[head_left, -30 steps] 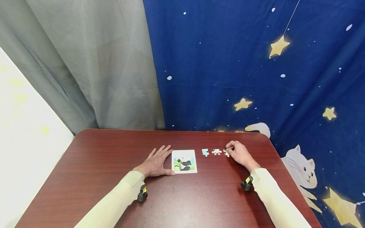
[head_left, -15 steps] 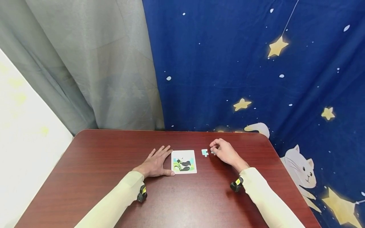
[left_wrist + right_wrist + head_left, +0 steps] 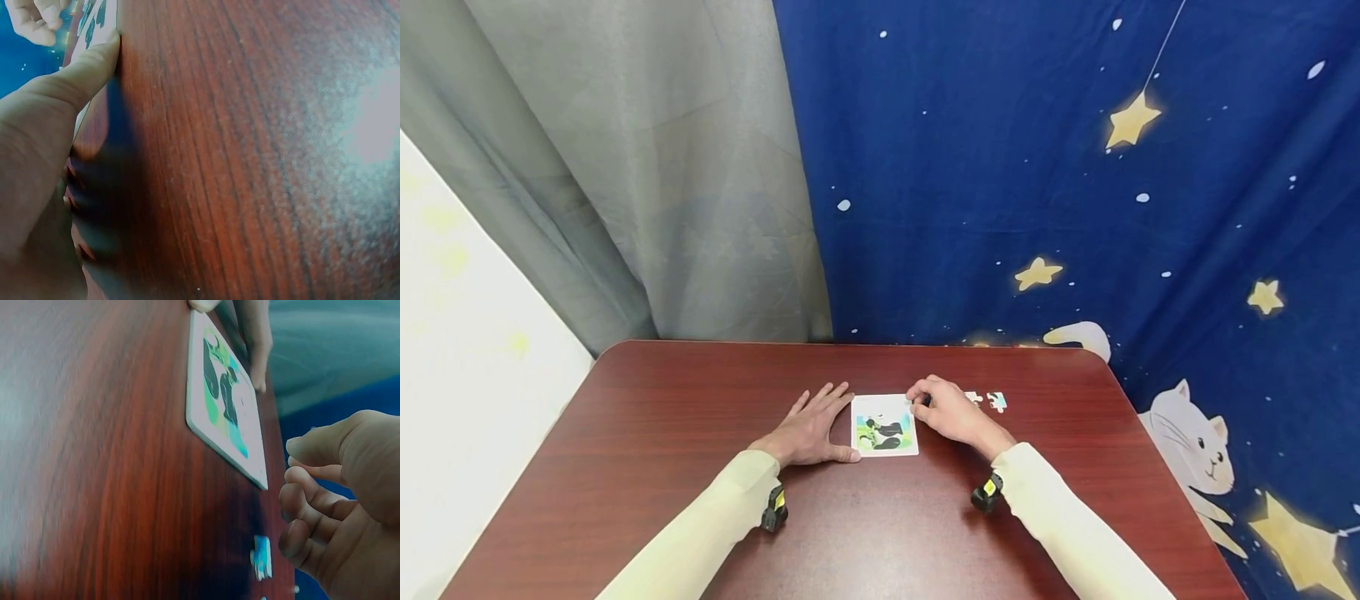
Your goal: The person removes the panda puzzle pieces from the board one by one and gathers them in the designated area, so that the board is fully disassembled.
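Note:
My left hand [image 3: 805,429] lies spread on the table, its index fingertip and thumb at the left edge of a square panda jigsaw board [image 3: 885,427]. In the left wrist view, the thumb [image 3: 94,62] reaches the board's edge. My right hand [image 3: 958,414] hovers by the board's upper right corner with loosely bent fingers. No piece shows between its thumb [image 3: 312,445] and fingers in the right wrist view. A light-blue jigsaw piece [image 3: 261,557] lies on the table beside the board there. Two more pieces, a whitish one [image 3: 973,397] and a blue-and-white one [image 3: 997,402], lie right of the hand.
The dark red wooden table [image 3: 880,525] has rounded far corners. Behind it hang a grey curtain [image 3: 700,167] and a blue one [image 3: 955,167] with stars and a cat. A bright white surface [image 3: 460,375] stands at the left.
My right hand has moved left, away from the rightmost jigsaw piece, past the middle one, to the board's upper right corner. My left hand has stayed in place.

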Demonstrator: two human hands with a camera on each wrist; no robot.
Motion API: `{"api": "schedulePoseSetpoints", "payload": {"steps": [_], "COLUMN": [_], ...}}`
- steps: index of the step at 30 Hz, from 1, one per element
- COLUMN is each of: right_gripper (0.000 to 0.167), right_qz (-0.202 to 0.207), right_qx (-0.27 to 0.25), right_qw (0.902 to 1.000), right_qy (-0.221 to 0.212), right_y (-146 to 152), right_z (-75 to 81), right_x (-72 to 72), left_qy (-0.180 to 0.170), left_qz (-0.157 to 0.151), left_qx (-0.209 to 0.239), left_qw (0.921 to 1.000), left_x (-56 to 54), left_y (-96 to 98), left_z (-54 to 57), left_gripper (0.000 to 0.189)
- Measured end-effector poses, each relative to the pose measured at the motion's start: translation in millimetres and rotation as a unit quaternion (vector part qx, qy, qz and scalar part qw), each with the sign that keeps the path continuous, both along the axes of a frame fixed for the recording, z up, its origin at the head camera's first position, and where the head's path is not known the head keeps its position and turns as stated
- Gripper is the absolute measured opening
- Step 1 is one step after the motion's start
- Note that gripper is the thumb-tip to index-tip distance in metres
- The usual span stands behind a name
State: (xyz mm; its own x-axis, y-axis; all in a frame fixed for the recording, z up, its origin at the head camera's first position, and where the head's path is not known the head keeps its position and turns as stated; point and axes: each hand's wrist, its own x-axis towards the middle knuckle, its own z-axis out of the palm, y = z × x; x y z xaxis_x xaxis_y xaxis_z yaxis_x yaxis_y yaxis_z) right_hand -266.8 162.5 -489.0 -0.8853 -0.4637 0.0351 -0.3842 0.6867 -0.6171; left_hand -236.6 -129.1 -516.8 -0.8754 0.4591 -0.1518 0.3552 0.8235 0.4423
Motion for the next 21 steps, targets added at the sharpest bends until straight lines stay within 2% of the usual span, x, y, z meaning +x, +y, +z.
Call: {"api": "schedulePoseSetpoints", "payload": {"steps": [9, 16, 21], "right_gripper": [0.014, 0.016, 0.021], "right_qz": [0.035, 0.072, 0.078], "right_qx": [0.022, 0.031, 0.042], "right_qw": [0.9991, 0.9969, 0.996], "right_qy": [-0.007, 0.006, 0.014], "right_y": [-25, -42, -51], "right_z": [-2.3, -6.5, -10.9], "right_x": [1.2, 3.2, 3.2], "left_qy": [-0.005, -0.003, -0.007], "left_qz": [0.007, -0.003, -0.005], "left_qx": [0.002, -0.012, -0.017], "left_qw": [1.0, 0.9999, 0.9998], "left_x": [-1.2, -0.5, 0.4], "left_y": [2.8, 3.0, 2.7], "left_z": [5.7, 7.5, 6.9], "left_gripper": [0.109, 0.106, 0.105]}}
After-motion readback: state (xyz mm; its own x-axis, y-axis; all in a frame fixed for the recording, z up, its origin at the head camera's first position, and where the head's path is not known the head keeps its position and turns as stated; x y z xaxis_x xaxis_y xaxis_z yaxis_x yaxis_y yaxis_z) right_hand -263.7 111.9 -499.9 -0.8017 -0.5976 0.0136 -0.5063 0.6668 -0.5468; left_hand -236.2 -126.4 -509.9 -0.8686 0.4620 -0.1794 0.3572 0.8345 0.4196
